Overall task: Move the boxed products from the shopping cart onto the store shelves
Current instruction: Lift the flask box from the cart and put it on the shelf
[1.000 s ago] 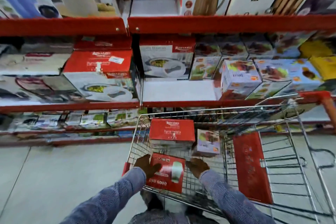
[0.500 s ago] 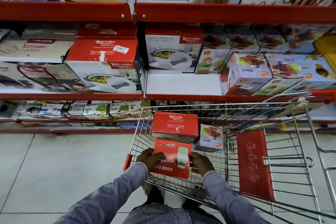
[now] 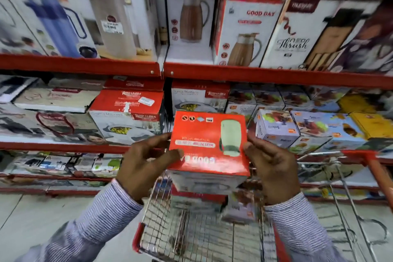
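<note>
Store shelves [image 3: 276, 74], red rails, packed with boxed goods; matching Good Day box [image 3: 246, 30] stands upright on upper shelf, up and slightly right of hands. Shopping cart [image 3: 191, 238] below, more boxes inside. Red Good Day box [image 3: 209, 142] held above cart, in front of middle shelf, print upside down to the camera, long axis unclear. Left hand [image 3: 144, 164] and right hand [image 3: 274, 166] clamp its opposite sides, equally near. Likely needs flipping, then lifting.
</note>
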